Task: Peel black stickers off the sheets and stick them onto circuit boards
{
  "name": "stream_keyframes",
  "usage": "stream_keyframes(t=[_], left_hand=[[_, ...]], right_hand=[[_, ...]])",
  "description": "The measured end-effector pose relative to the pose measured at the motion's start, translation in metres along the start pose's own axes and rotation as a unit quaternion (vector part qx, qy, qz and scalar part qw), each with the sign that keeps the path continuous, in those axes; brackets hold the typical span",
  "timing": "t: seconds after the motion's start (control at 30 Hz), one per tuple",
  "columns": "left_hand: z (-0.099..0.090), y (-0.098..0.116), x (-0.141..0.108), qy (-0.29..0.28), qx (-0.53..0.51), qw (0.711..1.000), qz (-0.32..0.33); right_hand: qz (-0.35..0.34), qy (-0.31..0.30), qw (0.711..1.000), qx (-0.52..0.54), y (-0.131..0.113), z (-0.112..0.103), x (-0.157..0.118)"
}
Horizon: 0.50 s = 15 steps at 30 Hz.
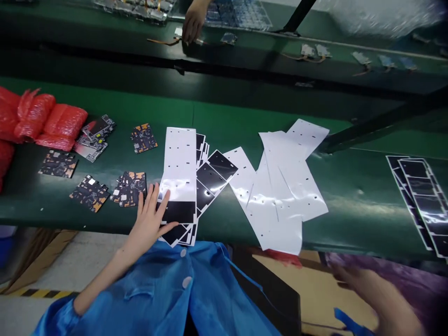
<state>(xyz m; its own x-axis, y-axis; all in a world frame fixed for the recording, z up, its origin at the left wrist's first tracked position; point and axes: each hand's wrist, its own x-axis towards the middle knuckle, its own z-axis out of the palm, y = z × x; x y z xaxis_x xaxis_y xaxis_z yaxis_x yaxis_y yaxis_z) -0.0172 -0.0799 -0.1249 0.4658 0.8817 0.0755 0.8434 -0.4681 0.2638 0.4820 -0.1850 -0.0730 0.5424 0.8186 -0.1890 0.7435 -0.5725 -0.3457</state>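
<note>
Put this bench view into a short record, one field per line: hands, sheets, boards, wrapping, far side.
left hand: fingers spread, at the near left part of a sheet stack
right hand: blurred, off the bench's near edge; grip unclear
middle: loose white sheets, overlapping at angles
far right: black-panelled sheets, overlapping
boards: several circuit boards, left of the stack
wrapping: red bundles, at the left end
far side: another person's hand among small parts
</note>
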Motion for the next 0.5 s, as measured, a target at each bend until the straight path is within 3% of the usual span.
stream_keyframes(t=[0.07, 0.1, 0.13, 0.2, 0.27, 0.37, 0.5], left_hand=[[0.005, 0.008, 0.003, 0.022, 0.004, 1.000, -0.017], [0.006, 0.012, 0.005, 0.028, 0.003, 0.999, -0.021], [0.007, 0.014, 0.006, 0.031, -0.002, 0.999, -0.024], [0.006, 0.016, 0.008, 0.032, -0.019, 0.999, -0.023], [0.004, 0.016, 0.008, 0.031, -0.044, 0.998, -0.025], [0.000, 0.012, 0.001, 0.043, -0.089, 0.994, -0.043], [-0.006, 0.007, -0.013, 0.095, -0.158, 0.980, -0.080]], right_hand=[[-0.025, 0.041, 0.998, -0.030, -0.048, -0.005, -0.024], [-0.103, 0.069, 0.992, 0.006, -0.082, 0.003, -0.034], [-0.212, 0.055, 0.974, 0.053, -0.121, 0.016, -0.042], [-0.433, -0.012, 0.893, 0.118, -0.196, 0.058, -0.046], [-0.535, -0.099, 0.831, 0.112, -0.252, 0.106, -0.039], [-0.565, -0.172, 0.802, 0.089, -0.280, 0.157, -0.024], [-0.553, -0.147, 0.807, 0.148, -0.268, 0.173, -0.015]])
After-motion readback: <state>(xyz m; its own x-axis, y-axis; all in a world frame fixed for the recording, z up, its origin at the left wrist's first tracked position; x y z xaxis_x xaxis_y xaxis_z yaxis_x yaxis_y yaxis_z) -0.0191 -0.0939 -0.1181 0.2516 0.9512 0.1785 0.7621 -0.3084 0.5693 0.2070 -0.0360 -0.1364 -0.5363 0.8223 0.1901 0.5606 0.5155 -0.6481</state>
